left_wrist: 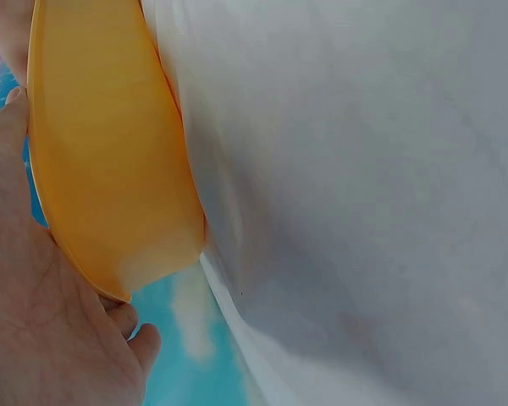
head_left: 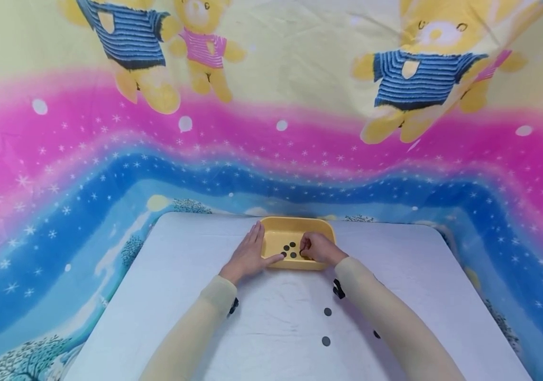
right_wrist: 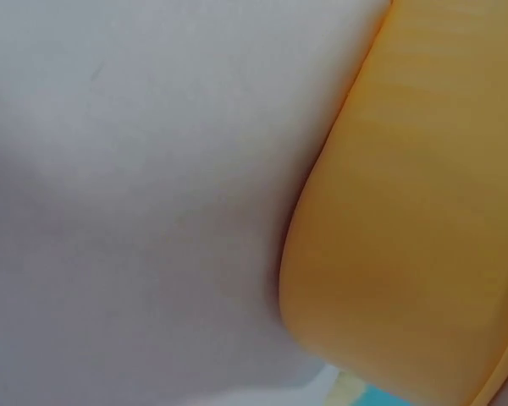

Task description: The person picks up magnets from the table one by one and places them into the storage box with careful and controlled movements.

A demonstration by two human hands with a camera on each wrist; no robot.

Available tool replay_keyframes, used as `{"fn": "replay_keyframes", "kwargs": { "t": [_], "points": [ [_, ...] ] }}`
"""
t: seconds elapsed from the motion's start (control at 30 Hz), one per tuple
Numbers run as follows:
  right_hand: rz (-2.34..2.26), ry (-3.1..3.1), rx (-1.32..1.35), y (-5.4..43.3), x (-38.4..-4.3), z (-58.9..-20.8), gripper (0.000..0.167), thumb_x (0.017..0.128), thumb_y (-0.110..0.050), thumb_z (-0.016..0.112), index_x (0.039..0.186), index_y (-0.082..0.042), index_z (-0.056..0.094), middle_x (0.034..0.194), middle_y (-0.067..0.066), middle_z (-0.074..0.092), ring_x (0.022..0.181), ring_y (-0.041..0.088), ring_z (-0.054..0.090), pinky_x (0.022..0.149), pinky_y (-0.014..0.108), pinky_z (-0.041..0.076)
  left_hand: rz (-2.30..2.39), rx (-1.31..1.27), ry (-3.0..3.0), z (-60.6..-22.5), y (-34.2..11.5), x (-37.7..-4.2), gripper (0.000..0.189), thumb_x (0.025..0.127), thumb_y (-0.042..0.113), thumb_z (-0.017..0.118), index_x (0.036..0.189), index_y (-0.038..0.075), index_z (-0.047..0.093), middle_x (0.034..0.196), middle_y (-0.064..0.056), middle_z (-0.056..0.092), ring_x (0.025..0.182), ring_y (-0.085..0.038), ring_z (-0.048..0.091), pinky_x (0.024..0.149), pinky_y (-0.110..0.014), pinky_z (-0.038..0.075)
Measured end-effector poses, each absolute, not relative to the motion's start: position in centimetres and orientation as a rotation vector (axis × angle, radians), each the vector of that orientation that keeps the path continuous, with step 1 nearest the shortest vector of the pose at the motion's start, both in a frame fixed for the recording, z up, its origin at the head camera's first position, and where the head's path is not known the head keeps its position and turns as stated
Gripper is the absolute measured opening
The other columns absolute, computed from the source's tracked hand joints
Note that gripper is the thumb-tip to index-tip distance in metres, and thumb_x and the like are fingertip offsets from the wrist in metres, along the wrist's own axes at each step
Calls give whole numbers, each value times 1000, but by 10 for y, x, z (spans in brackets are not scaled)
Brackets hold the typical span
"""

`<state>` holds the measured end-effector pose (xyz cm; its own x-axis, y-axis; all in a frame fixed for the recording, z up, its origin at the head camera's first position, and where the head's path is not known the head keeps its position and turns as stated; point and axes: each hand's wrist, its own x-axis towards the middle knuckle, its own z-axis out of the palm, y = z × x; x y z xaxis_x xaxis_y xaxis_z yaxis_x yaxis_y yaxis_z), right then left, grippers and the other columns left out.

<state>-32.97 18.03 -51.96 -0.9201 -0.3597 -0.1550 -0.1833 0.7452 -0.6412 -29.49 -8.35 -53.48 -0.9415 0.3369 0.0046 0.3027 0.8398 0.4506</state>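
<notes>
A yellow plastic basin sits near the table's far edge, with several dark round discs on its bottom. My left hand rests along the basin's left end, fingers extended on the rim and thumb stretched over the front rim. In the left wrist view that hand lies along the rim. My right hand reaches inside the right part of the basin, fingers bent, pinching a dark disc at the fingertips. The right wrist view shows mostly the basin's outer wall.
On the white-covered table, one loose dark disc lies in front of the basin and another disc nearer. A third disc is partly hidden by the right sleeve. Behind the table hangs a printed cloth with bears.
</notes>
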Motion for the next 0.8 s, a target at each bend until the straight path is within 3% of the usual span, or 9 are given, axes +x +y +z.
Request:
{"fn": "replay_keyframes", "kwargs": {
  "t": [0.3,0.5,0.8],
  "points": [
    [-899,2703,-405,180,-332,-523,8,100,-6,75,100,-6,67,90,7,66,77,20,60,68,33,52,677,511,2943,-534,-83,-294,127,92,90,47,172,5,-1,181,-12,-7,167,-25,-3,134,-41,7],
    [-861,2711,-391,179,-333,-524,7,101,-10,75,102,-7,68,91,6,67,77,19,61,69,33,52,688,495,2936,-532,-83,-293,126,92,90,47,172,6,-1,180,-7,-11,167,-26,-2,134,-42,7],
    [-803,2716,-410,179,-333,-527,6,101,-9,75,103,-8,69,91,3,68,77,19,60,70,34,52,729,499,2928,-533,-82,-293,119,98,74,61,172,5,-1,181,-12,-7,167,-26,-3,134,-43,6]
  ]
}}
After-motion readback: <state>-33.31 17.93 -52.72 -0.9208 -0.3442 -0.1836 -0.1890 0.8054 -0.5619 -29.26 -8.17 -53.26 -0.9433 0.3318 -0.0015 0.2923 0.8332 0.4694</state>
